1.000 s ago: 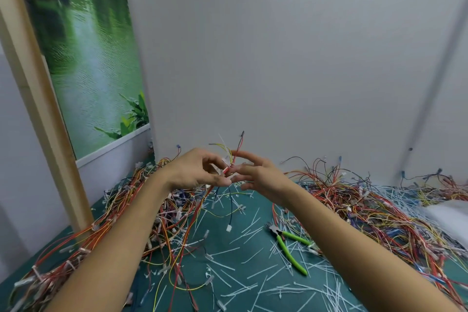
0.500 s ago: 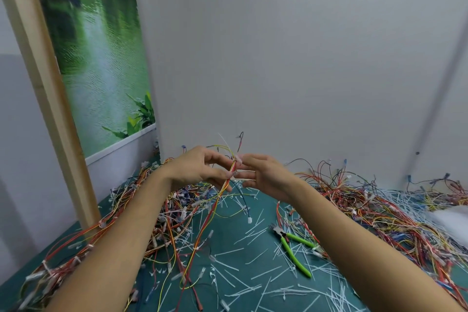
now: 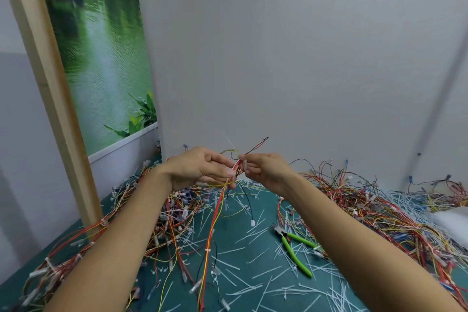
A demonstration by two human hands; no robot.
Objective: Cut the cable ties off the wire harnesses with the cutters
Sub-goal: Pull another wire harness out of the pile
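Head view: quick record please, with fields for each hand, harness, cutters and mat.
left hand: pinches harness, raised over mat
right hand: pinches same harness, facing left hand
harness: red and yellow wires hang from hands down to mat
cutters: green handles, lying unheld on mat, right of hanging wires
mat: green, strewn with white cut ties; wire piles on both sides

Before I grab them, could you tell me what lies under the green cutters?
The green cutters lie on cut white cable ties over the teal mat; anything directly beneath is hidden.
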